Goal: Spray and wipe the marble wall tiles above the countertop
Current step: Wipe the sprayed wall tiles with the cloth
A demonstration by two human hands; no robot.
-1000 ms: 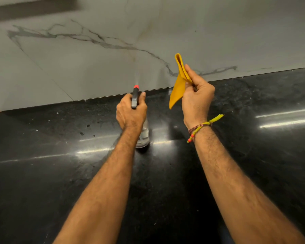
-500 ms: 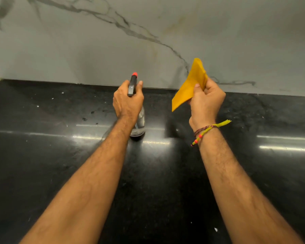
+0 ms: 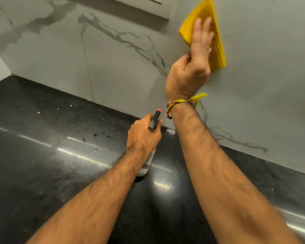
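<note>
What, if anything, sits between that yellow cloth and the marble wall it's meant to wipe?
Nothing visible. The right hand presses the yellow cloth flat against the marble wall with straight fingers, though motion blur hides the exact contact. The left hand holds the spray bottle lower down, over the black countertop, clear of the cloth.

We read no text, label, brand, number or sign anywhere: none on the clear plastic spray bottle [image 3: 144,166] with its black, red-tipped nozzle, and none on the folded yellow cloth [image 3: 217,50] above it.
</note>
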